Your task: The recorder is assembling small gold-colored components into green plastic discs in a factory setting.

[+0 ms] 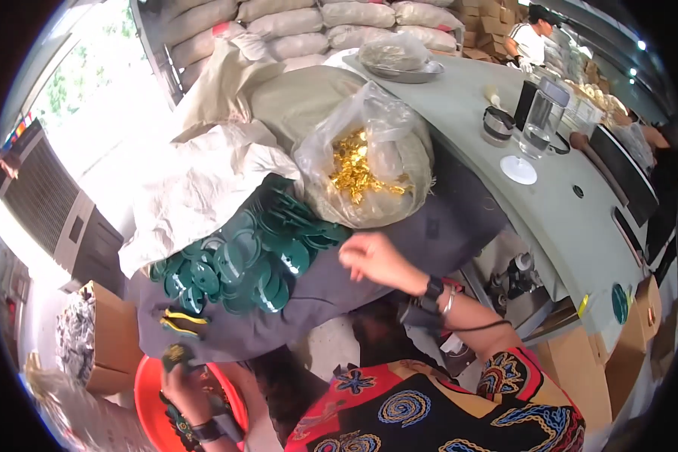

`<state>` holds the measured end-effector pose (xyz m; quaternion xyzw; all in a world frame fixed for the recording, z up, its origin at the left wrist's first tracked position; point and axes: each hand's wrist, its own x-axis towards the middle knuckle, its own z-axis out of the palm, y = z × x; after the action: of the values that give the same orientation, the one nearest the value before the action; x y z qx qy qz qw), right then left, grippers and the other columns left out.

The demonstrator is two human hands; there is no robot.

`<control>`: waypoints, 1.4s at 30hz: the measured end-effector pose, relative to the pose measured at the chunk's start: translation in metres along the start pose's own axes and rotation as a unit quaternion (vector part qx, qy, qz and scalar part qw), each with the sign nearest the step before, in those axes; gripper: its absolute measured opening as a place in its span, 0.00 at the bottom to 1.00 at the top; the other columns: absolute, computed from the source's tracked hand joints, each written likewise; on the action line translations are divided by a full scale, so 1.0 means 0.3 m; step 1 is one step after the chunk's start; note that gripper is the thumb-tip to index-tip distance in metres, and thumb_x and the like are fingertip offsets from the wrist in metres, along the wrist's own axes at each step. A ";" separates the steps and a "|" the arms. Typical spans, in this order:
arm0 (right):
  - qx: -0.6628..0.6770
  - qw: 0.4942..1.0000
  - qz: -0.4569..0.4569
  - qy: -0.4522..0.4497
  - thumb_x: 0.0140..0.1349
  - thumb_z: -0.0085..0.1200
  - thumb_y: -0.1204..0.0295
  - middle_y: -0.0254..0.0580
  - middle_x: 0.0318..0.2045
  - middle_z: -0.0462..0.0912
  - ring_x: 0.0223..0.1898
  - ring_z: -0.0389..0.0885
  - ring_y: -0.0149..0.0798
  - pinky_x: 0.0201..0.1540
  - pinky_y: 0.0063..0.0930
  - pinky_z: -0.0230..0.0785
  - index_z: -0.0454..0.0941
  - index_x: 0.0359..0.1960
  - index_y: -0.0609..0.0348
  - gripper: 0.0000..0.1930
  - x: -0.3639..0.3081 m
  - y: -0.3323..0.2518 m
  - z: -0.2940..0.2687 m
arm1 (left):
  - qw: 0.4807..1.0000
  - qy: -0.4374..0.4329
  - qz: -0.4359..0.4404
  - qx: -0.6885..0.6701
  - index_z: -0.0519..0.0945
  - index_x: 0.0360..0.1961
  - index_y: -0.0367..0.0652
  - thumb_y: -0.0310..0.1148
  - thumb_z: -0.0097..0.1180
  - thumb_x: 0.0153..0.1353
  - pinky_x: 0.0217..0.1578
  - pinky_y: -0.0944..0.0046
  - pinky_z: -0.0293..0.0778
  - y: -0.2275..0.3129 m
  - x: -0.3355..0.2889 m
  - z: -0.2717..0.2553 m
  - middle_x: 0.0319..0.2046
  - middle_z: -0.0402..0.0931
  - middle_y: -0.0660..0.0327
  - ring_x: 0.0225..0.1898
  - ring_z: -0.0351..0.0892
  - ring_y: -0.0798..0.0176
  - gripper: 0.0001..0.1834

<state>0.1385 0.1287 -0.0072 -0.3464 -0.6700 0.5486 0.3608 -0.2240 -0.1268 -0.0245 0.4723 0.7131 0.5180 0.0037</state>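
A heap of dark green plastic discs (237, 264) spills from a white woven sack (203, 184) onto a dark cloth (339, 290). Just right of the heap is my right hand (377, 260), its fingers curled together; whatever they may hold is too small to see. Beyond it, a clear plastic bag (395, 139) lies open with many small shiny gold pieces (354, 162) inside. At the lower left, my left hand (182, 388) grips a dark green disc (175, 360) bearing something gold, over a red tub (145, 399) with more green pieces in it.
Yellow-handled pliers (184, 322) lie at the cloth's left edge. A cardboard box (113, 339) and a grey air cooler (53, 203) stand left. The table (467, 113) on the right holds a clear bottle (542, 120) and a glass jar (497, 124). Farther back is another person (531, 41).
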 end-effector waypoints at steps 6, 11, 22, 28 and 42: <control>-0.320 0.916 -0.126 0.205 0.53 0.56 0.72 0.54 0.26 0.80 0.31 0.80 0.50 0.35 0.37 0.72 0.77 0.35 0.62 0.09 0.231 0.087 -0.210 | 0.802 0.263 -0.429 -0.322 0.75 0.48 0.38 0.19 0.46 0.55 0.32 0.68 0.76 -0.268 0.012 -0.202 0.42 0.74 0.54 0.39 0.78 0.62 0.18; -0.493 0.842 -0.055 0.212 0.54 0.55 0.68 0.58 0.30 0.80 0.37 0.79 0.57 0.40 0.47 0.71 0.76 0.41 0.61 0.14 0.382 0.147 -0.209 | 0.949 0.072 -0.257 -0.170 0.76 0.42 0.31 0.26 0.50 0.58 0.28 0.71 0.72 -0.007 -0.009 -0.008 0.33 0.77 0.58 0.30 0.79 0.66 0.12; -0.445 0.850 -0.046 0.277 0.49 0.60 0.71 0.60 0.32 0.79 0.39 0.77 0.59 0.42 0.46 0.69 0.74 0.39 0.67 0.16 0.350 0.148 -0.205 | 0.988 -0.099 0.115 0.014 0.78 0.37 0.39 0.26 0.62 0.46 0.28 0.60 0.74 0.268 0.016 0.404 0.31 0.76 0.55 0.29 0.78 0.53 0.14; -0.393 0.882 -0.120 0.232 0.51 0.61 0.73 0.54 0.29 0.80 0.33 0.81 0.48 0.37 0.37 0.71 0.74 0.38 0.67 0.14 0.173 0.091 -0.172 | 0.944 -0.092 0.248 0.195 0.74 0.30 0.40 0.35 0.67 0.42 0.26 0.56 0.72 0.278 0.037 0.513 0.27 0.69 0.55 0.28 0.74 0.52 0.16; -0.347 0.902 -0.141 0.213 0.53 0.58 0.71 0.51 0.30 0.79 0.30 0.79 0.50 0.34 0.37 0.71 0.77 0.36 0.62 0.11 0.014 0.087 -0.059 | 0.933 -0.070 0.287 0.207 0.70 0.26 0.42 0.32 0.60 0.48 0.22 0.55 0.70 0.221 0.059 0.545 0.22 0.68 0.57 0.23 0.74 0.53 0.11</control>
<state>0.1535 0.1451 -0.0301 -0.4598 -0.7671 0.1380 0.4256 -0.1085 0.0066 -0.0424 0.6820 0.6370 0.3032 -0.1928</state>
